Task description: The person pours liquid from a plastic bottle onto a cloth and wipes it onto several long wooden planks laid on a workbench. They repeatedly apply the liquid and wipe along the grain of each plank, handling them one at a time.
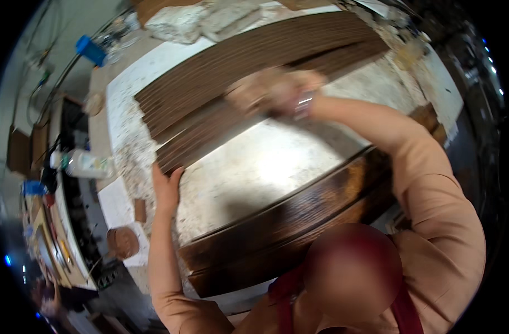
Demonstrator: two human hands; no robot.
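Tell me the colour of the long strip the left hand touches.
The long strip is brown, seen in the head view, though motion-blurred.

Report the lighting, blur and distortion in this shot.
Head view: bright glare washes out the middle of the pale work surface, with soft shadows around it; head view: motion blur smears the right hand, while the left hand looks sharper; head view: fisheye distortion bends edges toward the rim, and the corners are black.

Carrying grooved brown boards (pixel 210 72) toward the far edge of the table (pixel 221 181), and dark glossy planks (pixel 288 209) along its near edge; bearing white bundles (pixel 176 25) at the far edge, paper (pixel 116 201) and a brown block (pixel 140 210) near the left.
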